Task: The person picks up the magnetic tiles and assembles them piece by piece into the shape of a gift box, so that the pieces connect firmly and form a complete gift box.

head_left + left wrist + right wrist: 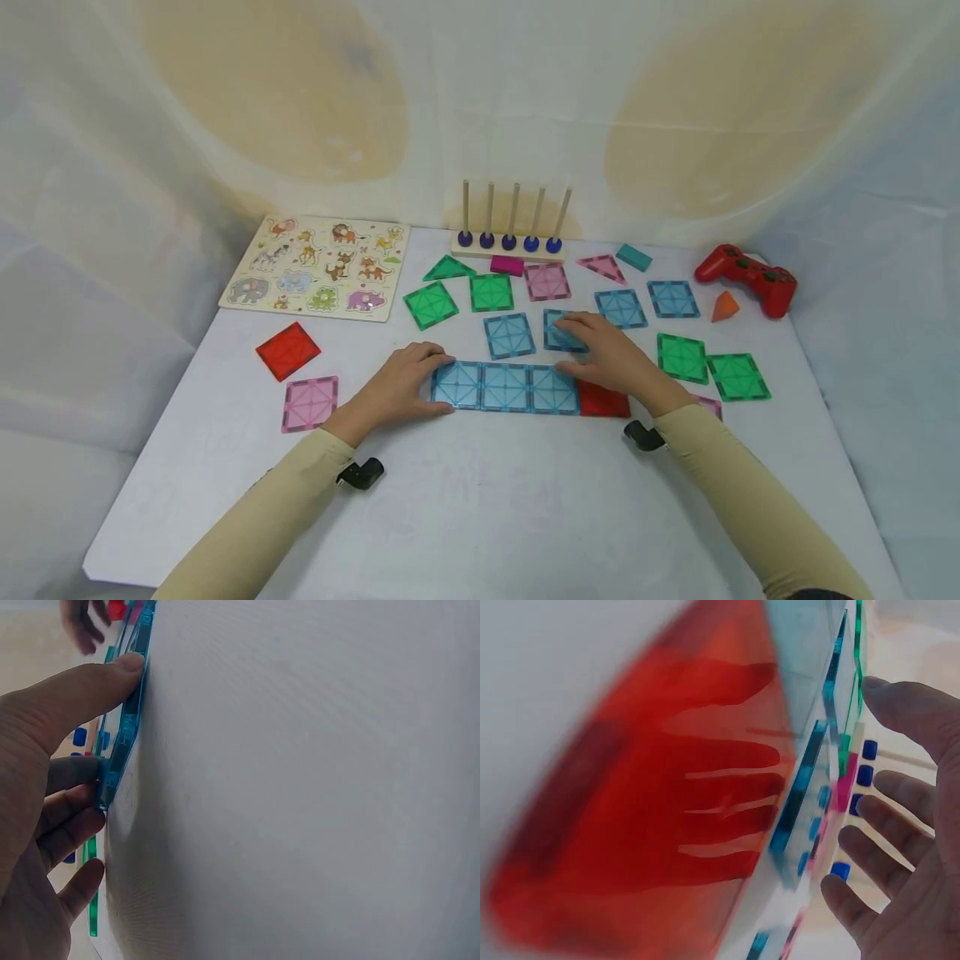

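Note:
Three blue square magnetic tiles (506,388) and a red square tile (604,402) lie edge to edge in one row. My left hand (405,382) pinches the blue tile (457,385) at the row's left end, thumb on its near edge, fingers at its far edge. The left wrist view shows the thumb (124,664) pressed on the blue rim. Over the row's right part is my right hand (611,358), near a separate blue tile (555,337). In the right wrist view its fingers (885,859) are spread and hold nothing, apart from the red tile (652,795).
Behind the row lie loose green tiles (491,292), blue tiles (509,336) and pink tiles (547,282). A peg stand (510,247), an animal puzzle board (315,267) and a red game controller (746,277) stand farther back. At left are a red tile (288,351) and a pink tile (310,403).

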{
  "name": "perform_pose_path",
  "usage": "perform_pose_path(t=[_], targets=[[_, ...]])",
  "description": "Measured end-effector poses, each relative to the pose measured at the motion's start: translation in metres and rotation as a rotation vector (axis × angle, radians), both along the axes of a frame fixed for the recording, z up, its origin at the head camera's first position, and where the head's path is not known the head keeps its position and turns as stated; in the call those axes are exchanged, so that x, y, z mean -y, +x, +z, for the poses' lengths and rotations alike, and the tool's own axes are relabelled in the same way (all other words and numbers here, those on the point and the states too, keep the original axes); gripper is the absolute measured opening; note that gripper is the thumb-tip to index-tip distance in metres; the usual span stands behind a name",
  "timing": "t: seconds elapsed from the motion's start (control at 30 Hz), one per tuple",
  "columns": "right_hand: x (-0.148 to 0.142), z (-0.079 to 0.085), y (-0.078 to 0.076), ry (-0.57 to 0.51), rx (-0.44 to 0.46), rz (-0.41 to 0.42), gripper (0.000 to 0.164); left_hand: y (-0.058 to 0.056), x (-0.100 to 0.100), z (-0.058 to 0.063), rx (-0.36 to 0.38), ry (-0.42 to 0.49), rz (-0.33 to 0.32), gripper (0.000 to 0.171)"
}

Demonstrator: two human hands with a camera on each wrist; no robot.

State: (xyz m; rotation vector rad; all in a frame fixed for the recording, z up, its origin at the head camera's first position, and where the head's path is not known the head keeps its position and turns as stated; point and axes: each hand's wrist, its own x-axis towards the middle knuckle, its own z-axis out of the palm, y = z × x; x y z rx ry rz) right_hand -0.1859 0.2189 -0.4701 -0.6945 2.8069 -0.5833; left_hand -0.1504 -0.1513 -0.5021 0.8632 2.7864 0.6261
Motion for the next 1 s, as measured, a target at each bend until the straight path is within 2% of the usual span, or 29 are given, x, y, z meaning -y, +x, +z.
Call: perform_pose_path(t=[0.13,0.4,0.67,1.0], targets=[[0.018,0.000,-0.016,-0.009,0.040,0.000,0.074,-0.001,0.000,0.000,0.003,0.004,-0.003,0.074],[0.047,-0.004,-0.037,-0.020,0.086,0.081,0.073,-0.001,0.000,0.000,0.012,0.005,0.000,0.074],[0.058,-0.006,-0.045,0.041,0.107,0.112,0.069,-0.001,0.000,0.001,0.008,0.008,-0.004,0.074],[0.064,-0.008,-0.046,0.075,0.053,0.163,0.068,-0.001,0.000,0.002,-0.005,0.004,0.000,0.074]])
